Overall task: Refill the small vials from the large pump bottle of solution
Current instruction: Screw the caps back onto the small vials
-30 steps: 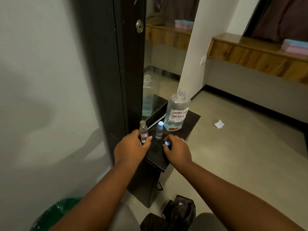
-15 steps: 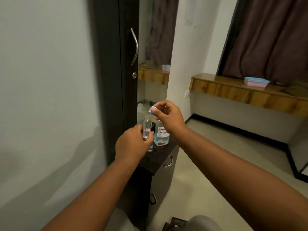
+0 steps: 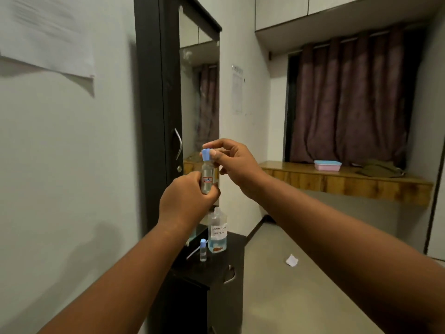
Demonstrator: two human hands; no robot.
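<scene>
Right hand (image 3: pixel 237 165) fingers (image 3: pixel 215 154) pinched on blue cap (image 3: pixel 206 155) atop small vial (image 3: pixel 207 178). Left hand (image 3: pixel 186 201) wrapped round vial's lower half, held upright at chest height. Below, on dark counter (image 3: pixel 231 247): second capped vial (image 3: pixel 203 250), just beside large labelled bottle (image 3: pixel 217 231).
</scene>
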